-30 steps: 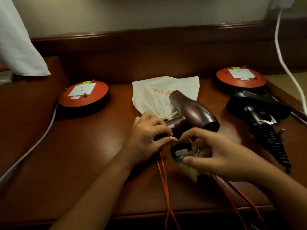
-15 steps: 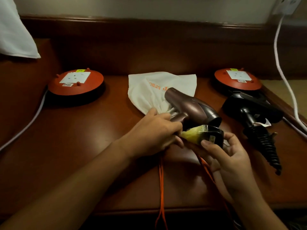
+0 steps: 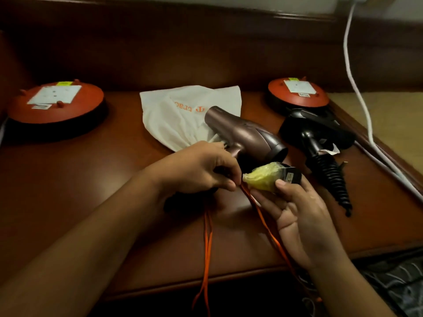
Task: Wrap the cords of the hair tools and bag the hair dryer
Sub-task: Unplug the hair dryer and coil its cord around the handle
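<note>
Orange cord (image 3: 207, 248) is seen hanging slack over the table (image 3: 114, 225) front edge; judged thin, limp, light, easily tangled. It is pinched by the left hand (image 3: 196, 170), fingers curled, just by the dryer handle. The plug (image 3: 272, 177), yellow-wrapped at one end, is gripped by the right hand (image 3: 299, 216) between thumb and fingers. Hair dryer (image 3: 242, 133) is laid on its side beyond, partly on the white bag (image 3: 183, 115); judged rigid, smooth, fairly heavy, best taken at the handle. Bag judged soft, floppy. Black hair tool (image 3: 315, 133) is set to the right
</note>
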A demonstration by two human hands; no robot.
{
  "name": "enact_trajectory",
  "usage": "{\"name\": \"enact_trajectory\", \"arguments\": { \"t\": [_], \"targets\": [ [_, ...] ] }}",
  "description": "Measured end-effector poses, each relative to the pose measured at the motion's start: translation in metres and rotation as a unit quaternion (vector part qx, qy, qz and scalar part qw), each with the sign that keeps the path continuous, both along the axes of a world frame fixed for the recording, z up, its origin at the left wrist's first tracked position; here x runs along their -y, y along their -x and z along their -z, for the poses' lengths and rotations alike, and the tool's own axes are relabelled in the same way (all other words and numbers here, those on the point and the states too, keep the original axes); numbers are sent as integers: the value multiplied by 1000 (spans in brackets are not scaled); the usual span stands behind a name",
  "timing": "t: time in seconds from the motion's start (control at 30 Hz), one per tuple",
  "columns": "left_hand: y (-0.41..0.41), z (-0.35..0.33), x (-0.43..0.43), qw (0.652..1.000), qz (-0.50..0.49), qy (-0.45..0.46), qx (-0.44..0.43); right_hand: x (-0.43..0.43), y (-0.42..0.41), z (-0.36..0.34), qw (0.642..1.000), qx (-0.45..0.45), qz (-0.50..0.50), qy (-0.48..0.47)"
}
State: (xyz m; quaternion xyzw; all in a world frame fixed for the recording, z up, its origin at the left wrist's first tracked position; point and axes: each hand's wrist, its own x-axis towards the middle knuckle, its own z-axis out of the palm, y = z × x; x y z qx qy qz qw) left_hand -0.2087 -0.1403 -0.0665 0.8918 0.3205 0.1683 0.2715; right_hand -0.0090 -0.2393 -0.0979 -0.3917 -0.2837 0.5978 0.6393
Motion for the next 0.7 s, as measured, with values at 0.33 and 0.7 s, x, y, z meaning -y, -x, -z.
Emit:
{"name": "enact_trajectory", "arguments": {
  "t": [0.33,0.7],
  "targets": [
    [-7,28,0,988,-69,-106,94,-1,3,2,999,30,21,-1],
    [-13,29,7,983,-125,-125,51,1,6,0,998,48,48,-17]
  ]
}}
